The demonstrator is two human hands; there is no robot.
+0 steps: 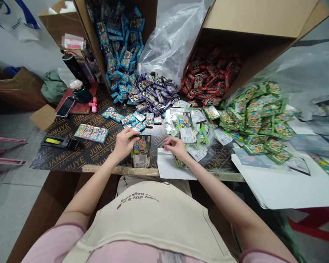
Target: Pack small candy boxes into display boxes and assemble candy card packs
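My left hand (124, 144) is closed in a pinch at the top edge of a dark printed pouch (141, 150), which lies near the table's front edge. A sliver of blue shows at the pouch's top under my fingertips. To the right, my right hand (177, 147) has its fingers pinched together above a white sheet (166, 164); whatever is between them, if anything, is too small to make out. Beyond my hands are loose blue packets (130, 119) and a pile of purple packets (155, 91). Flat pouches with white labels (186, 134) lie beside my right hand.
Blue packets fill one carton (123, 47), red packets (205, 78) another. Green packets (256, 113) are heaped right, near white sheets (287, 186). At left are a row of joined packets (91, 133), a black tool with a yellow strip (59, 141), a phone (65, 107) and a jar (81, 93).
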